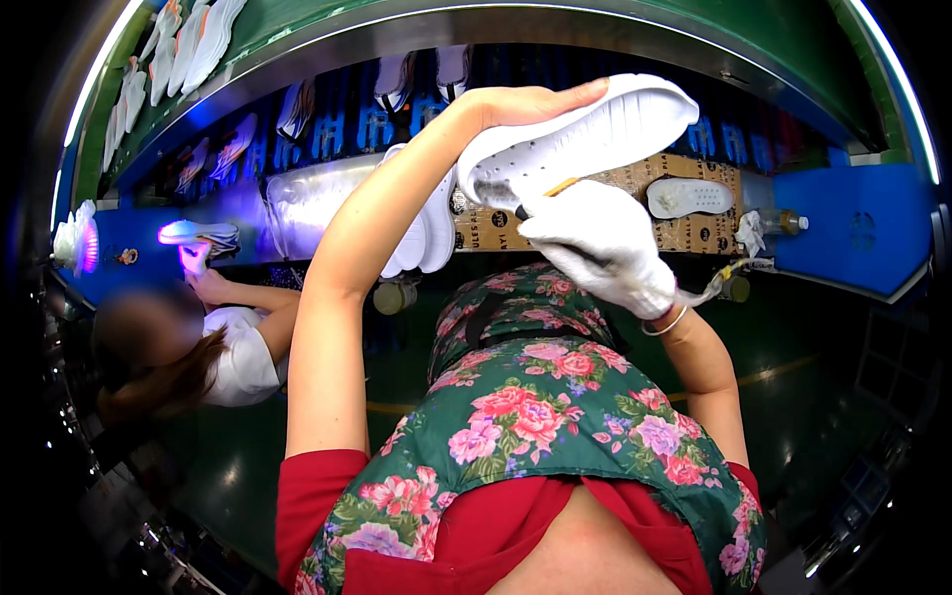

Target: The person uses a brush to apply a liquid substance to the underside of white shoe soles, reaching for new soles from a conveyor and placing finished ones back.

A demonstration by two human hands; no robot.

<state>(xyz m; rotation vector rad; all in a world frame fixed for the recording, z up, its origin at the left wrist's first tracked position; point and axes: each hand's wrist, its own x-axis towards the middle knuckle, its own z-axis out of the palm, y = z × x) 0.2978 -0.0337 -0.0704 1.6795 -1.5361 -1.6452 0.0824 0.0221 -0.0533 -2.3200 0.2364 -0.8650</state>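
Note:
A white shoe sole [620,121] is held up over the bench, tilted, its hollow inner side with small holes facing me. My bare left hand [540,103] is closed on its far edge. In a white knit glove, my right hand [603,248] is closed round a thin brush-like tool [561,186] with a yellowish handle. The tool's dark tip lies close to the sole's left end, where a grey patch shows; whether it touches cannot be made out. The glove hides most of the fingers.
White soles [424,236] lie left of my hands; another sole [689,197] rests on cardboard [620,178]. A bottle [790,221] and crumpled white cloth [751,232] are at right. Behind are shoes on blue racks [375,129]. A co-worker [238,347] holds a shoe at left.

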